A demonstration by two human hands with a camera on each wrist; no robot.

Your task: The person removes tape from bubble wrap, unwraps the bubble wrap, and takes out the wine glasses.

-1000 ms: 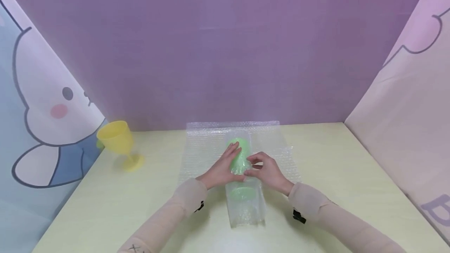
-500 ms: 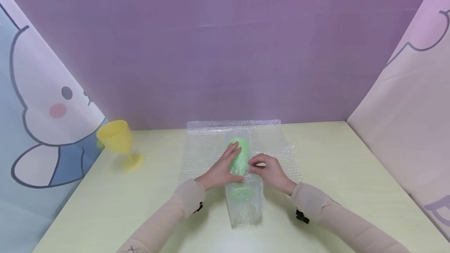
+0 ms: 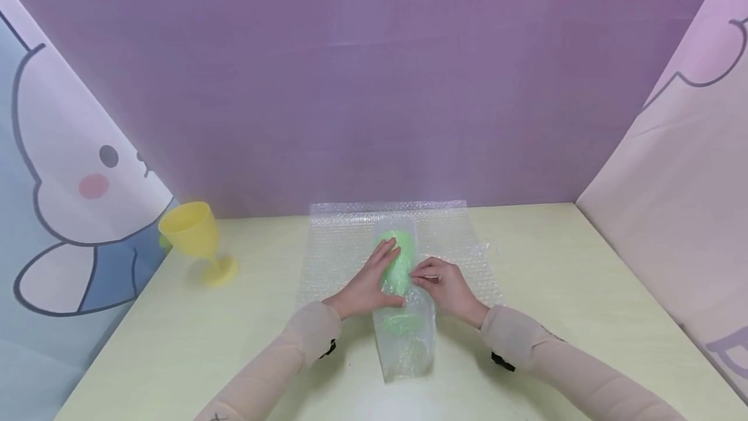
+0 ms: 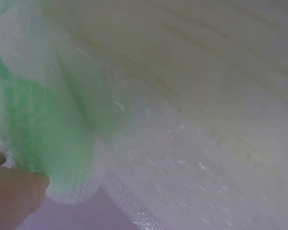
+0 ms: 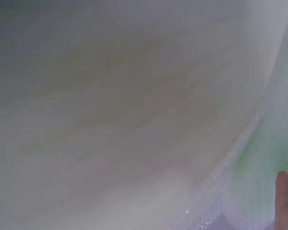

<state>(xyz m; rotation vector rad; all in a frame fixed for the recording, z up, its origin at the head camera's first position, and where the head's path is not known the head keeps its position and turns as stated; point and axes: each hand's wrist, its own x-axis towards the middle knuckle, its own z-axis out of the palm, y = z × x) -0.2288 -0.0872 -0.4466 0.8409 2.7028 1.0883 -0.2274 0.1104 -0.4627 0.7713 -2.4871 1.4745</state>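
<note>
A green goblet (image 3: 402, 262) lies inside a roll of clear bubble wrap (image 3: 406, 359) in the middle of the table. Its bowl points away from me, and the foot shows faintly through the nearer part of the roll. My left hand (image 3: 368, 284) rests on the roll from the left, thumb spread from fairly straight fingers. On the right side, my right hand (image 3: 448, 288) pinches the wrap between thumb and fingertips. The left wrist view shows a fingertip against the wrapped green bowl (image 4: 48, 134). Fingertips also touch the wrap over blurred green (image 5: 259, 167) in the right wrist view.
A yellow goblet (image 3: 193, 229) stands upright at the table's back left. Flat bubble wrap (image 3: 339, 245) spreads behind and to both sides of the roll. A purple backdrop (image 3: 374, 83) rises at the rear, with printed side panels left and right.
My right thumb and fingertips have come together at the roll's right side. The left hand stays in place. The near end of the wrap has shifted slightly.
</note>
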